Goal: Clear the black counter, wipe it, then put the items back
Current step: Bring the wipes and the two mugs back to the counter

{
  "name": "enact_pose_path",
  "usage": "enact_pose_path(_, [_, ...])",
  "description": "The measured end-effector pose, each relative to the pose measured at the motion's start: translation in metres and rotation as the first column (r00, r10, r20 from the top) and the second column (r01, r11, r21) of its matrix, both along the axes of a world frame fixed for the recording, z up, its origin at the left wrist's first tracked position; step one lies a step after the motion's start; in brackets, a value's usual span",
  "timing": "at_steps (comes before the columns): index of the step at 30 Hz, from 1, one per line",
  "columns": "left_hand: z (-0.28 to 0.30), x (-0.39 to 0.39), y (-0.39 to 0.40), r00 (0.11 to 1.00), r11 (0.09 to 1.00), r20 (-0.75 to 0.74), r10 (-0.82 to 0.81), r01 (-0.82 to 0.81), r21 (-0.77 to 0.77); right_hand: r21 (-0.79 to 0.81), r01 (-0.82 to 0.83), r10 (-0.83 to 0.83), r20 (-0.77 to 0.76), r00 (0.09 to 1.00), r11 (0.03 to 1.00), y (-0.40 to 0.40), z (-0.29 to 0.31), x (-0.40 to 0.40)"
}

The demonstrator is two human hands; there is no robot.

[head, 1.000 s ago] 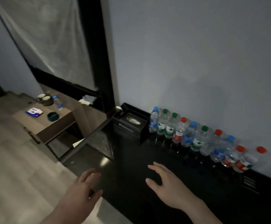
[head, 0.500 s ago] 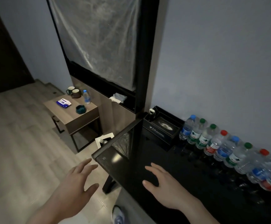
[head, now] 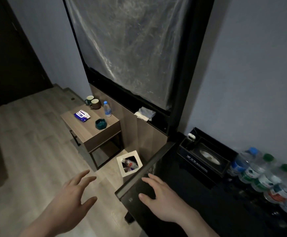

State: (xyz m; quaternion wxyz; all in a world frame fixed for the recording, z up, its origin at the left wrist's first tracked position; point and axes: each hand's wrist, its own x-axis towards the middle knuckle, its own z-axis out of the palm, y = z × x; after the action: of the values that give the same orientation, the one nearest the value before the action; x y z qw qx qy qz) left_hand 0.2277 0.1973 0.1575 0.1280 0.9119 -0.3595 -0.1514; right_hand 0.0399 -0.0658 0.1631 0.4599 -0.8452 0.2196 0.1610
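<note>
Both hands hold nothing, grip loose: right hand (head: 163,199) over the black counter (head: 199,202) corner, left hand (head: 70,199) above the floor.

Both hands are spread with fingers loose and hold nothing: the left hand (head: 72,200) hangs over the wooden floor (head: 28,142), the right hand (head: 163,200) over the near corner of the black bench (head: 199,202). On the bench a black tissue box (head: 206,158) stands beside a row of water bottles (head: 265,178) along the wall. Beyond the bench stand a white waste bin (head: 122,166) and a wooden side table (head: 88,129) with two mugs (head: 92,102), a bottle (head: 107,108), a wipes pack (head: 81,115) and an ashtray (head: 101,124).
</note>
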Motion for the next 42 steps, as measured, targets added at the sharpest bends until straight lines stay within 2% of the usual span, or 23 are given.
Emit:
enact_pose_path(6, [0.0, 0.072, -0.009, 0.996, 0.996, -0.026, 0.084, -0.084, -0.005, -0.063, -0.046, 0.045, -0.014, 0.999, 0.997, -0.017, 0.007, 0.099])
enact_pose_path(13, [-0.028, 0.188, 0.029, 0.982, 0.984, -0.059, 0.179, -0.177, 0.025, -0.171, -0.107, 0.106, -0.016, 0.994, 0.979, -0.003, -0.006, 0.227])
enact_pose_path(16, [-0.04, 0.245, 0.048, 0.979, 0.982, -0.08, 0.189, -0.185, 0.047, -0.17, -0.099, 0.092, -0.048, 0.995, 0.98, 0.011, -0.018, 0.279])
enact_pose_path(27, [-0.045, 0.457, 0.093, 0.994, 0.994, -0.108, 0.014, -0.002, 0.108, -0.184, 0.057, -0.073, -0.077, 0.994, 0.981, 0.076, -0.04, 0.444])
enact_pose_path(33, [-0.051, 0.542, 0.07, 0.99, 0.993, -0.12, -0.07, 0.082, 0.091, -0.169, 0.146, -0.161, -0.08, 0.984, 0.975, 0.075, -0.046, 0.506])
enact_pose_path(42, [-0.061, 0.666, 0.016, 0.986, 0.987, -0.136, -0.092, 0.108, 0.115, -0.121, 0.146, -0.159, -0.101, 0.982, 0.982, 0.033, -0.083, 0.633])
